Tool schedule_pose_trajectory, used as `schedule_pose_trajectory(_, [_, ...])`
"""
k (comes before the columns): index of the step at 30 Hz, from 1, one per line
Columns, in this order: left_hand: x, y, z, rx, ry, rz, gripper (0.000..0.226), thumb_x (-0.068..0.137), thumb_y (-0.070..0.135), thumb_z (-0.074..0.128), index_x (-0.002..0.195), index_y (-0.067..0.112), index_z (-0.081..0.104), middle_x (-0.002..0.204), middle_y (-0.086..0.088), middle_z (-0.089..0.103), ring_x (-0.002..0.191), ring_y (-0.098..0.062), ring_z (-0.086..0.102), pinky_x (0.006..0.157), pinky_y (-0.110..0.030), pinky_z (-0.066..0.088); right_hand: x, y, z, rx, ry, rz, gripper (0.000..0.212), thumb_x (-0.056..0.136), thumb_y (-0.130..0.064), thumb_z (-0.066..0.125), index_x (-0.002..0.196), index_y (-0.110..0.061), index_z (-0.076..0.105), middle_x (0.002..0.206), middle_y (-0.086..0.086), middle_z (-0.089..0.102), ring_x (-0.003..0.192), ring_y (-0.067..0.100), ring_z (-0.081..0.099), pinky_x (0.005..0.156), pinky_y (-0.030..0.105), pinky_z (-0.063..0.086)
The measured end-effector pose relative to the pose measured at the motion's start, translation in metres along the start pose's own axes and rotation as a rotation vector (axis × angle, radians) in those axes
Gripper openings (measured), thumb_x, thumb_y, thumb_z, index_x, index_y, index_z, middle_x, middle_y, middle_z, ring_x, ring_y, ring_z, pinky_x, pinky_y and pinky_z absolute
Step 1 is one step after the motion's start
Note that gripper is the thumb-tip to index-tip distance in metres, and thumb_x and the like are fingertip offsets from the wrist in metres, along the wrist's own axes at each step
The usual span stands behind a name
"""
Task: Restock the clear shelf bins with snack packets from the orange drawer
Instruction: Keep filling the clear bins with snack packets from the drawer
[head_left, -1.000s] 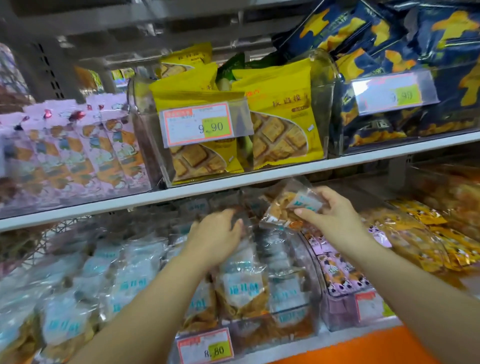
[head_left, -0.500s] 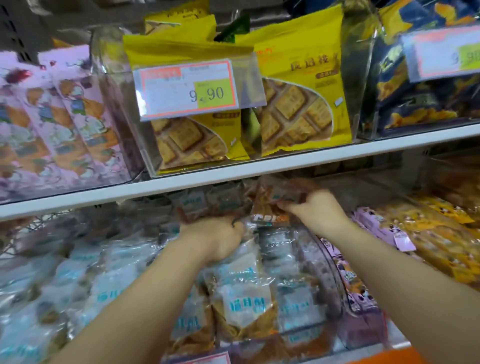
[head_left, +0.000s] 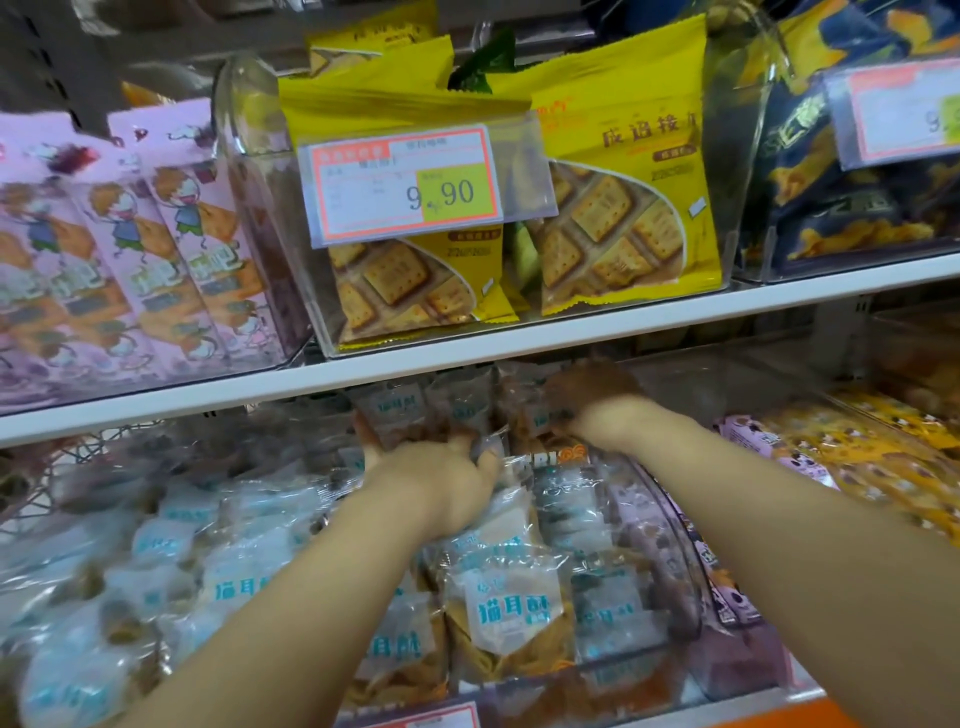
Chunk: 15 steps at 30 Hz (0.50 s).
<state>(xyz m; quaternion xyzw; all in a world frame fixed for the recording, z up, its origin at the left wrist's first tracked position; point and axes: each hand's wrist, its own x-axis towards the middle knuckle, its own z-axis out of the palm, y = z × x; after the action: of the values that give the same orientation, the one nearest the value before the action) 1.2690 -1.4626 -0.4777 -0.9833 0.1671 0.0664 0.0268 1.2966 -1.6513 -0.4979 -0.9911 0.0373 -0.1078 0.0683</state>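
On the upper level we see yellow cracker bags (head_left: 623, 208) standing upright behind a price tag (head_left: 405, 184) reading 9.90 — a green packet (head_left: 485, 62) pokes up behind them. Left of these stand pink cartoon cartons (head_left: 130, 249); to the right, navy bags (head_left: 841, 208) and a second price tag (head_left: 898, 111). A white shelf board (head_left: 467, 364) carries them all, with wire mesh (head_left: 67, 452) below it at the left.

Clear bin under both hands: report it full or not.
Nearly full: the clear bin holds blue-labelled packets packed front to back, up to its rim. Dim rear: cannot tell.
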Motion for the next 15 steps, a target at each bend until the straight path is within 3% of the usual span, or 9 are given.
schedule_pose_trajectory(3, [0.003, -0.001, 0.002, 0.029, 0.019, 0.002, 0.054, 0.099, 0.053, 0.009, 0.148, 0.035, 0.024, 0.153, -0.004, 0.034, 0.14, -0.029, 0.029, 0.114, -0.06, -0.002, 0.0, 0.002, -0.001, 0.125, 0.064, 0.03, 0.057, 0.084, -0.029, 0.068, 0.135, -0.024, 0.045, 0.134, 0.01, 0.049, 0.122, 0.033, 0.045, 0.099, 0.034, 0.041])
schedule_pose_trajectory(6, [0.004, -0.001, 0.003, 0.018, 0.023, 0.0, 0.053, 0.099, 0.052, 0.009, 0.148, 0.035, 0.024, 0.153, -0.004, 0.035, 0.14, -0.03, 0.028, 0.113, -0.06, -0.006, 0.0, -0.001, -0.002, 0.188, 0.079, -0.057, 0.049, 0.088, -0.013, 0.061, 0.133, -0.028, 0.049, 0.137, 0.005, 0.049, 0.124, 0.028, 0.045, 0.099, 0.03, 0.039])
schedule_pose_trajectory(9, [0.005, -0.001, 0.005, 0.008, 0.028, 0.01, 0.053, 0.1, 0.051, 0.009, 0.148, 0.034, 0.022, 0.154, -0.003, 0.033, 0.141, -0.028, 0.026, 0.112, -0.058, -0.01, -0.001, -0.004, -0.004, 0.173, 0.014, -0.113, 0.048, 0.089, -0.002, 0.055, 0.129, -0.029, 0.052, 0.136, 0.004, 0.05, 0.122, 0.025, 0.047, 0.091, 0.027, 0.04])
schedule_pose_trajectory(15, [0.007, -0.002, 0.007, 0.011, 0.037, 0.011, 0.053, 0.099, 0.053, 0.009, 0.148, 0.036, 0.023, 0.154, -0.002, 0.032, 0.141, -0.029, 0.026, 0.112, -0.058, -0.007, 0.005, 0.0, -0.009, 0.164, -0.178, -0.1, 0.048, 0.086, 0.001, 0.056, 0.127, -0.025, 0.054, 0.135, 0.004, 0.05, 0.116, 0.023, 0.052, 0.091, 0.029, 0.047])
